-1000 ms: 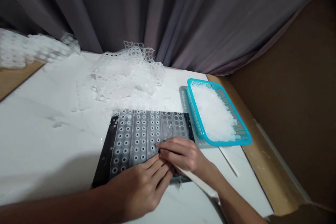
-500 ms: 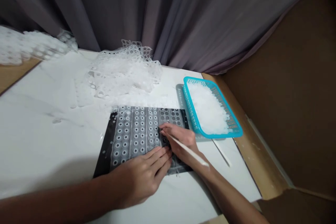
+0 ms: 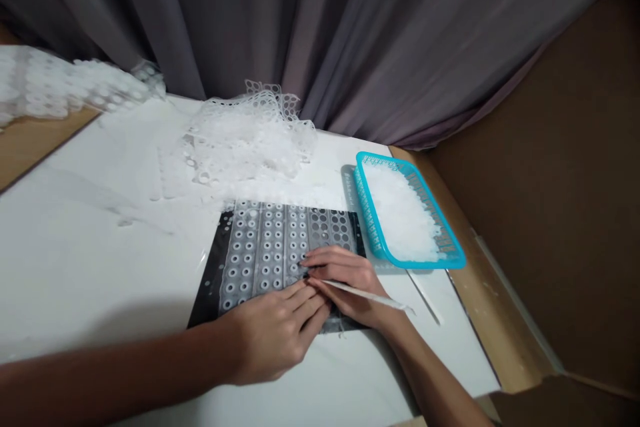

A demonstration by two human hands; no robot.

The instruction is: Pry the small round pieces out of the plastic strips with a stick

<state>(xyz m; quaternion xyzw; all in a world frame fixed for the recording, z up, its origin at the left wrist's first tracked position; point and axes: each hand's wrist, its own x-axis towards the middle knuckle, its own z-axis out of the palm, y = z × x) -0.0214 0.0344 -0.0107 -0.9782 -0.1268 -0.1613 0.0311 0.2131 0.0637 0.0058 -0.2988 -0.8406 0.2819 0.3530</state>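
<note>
The right hand (image 3: 351, 280) pinches a white stick (image 3: 373, 296) over the sheet (image 3: 271, 247) on the counter (image 3: 75, 267); the left hand (image 3: 279, 330) lies flat there. Rings (image 3: 249, 245) fill its left side; its right looks emptied to me.

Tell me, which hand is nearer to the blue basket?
Right. The right hand, holding a white stick, is left of the blue basket and closer to the person. The left hand is farther left, over the dotted sheet.

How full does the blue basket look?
Partly full: white pieces cover much of the blue basket, but its slatted wall shows bare along the right side.
</note>
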